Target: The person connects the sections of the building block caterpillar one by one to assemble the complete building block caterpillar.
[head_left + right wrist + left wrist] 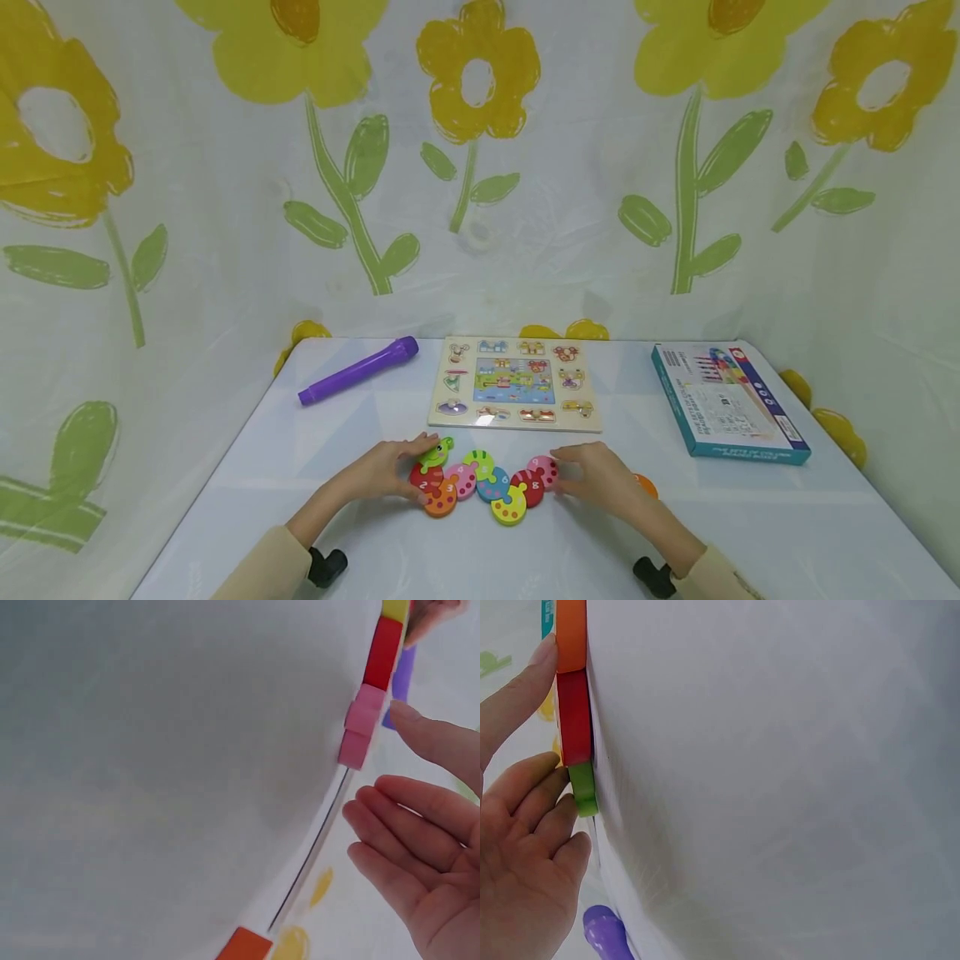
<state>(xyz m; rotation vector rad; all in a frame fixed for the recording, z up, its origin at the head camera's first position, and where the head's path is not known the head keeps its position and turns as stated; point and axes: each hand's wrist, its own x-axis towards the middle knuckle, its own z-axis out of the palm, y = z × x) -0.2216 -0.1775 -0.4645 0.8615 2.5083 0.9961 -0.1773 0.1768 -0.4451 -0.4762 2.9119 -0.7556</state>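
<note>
A numbered caterpillar puzzle [492, 485] of joined, colourful round pieces lies on the table, its green smiling head [433, 455] at the left end. My left hand [377, 473] is spread around that end. In the left wrist view its thumb touches the orange piece [571, 637], and its loosely bent fingers lie beside the green head [583, 791]. At the other end, my right hand [595, 475] is beside the pink piece [545, 472]. The right wrist view shows its thumb close to the pink piece [363, 724], fingers relaxed with nothing held.
Partly hidden by the right hand is a separate orange piece [647, 485]. Behind the caterpillar lies a wooden picture board [440, 396]. A purple tube with a rounded head [358, 371] is at back left, and a flat teal-edged box [727, 404] at back right.
</note>
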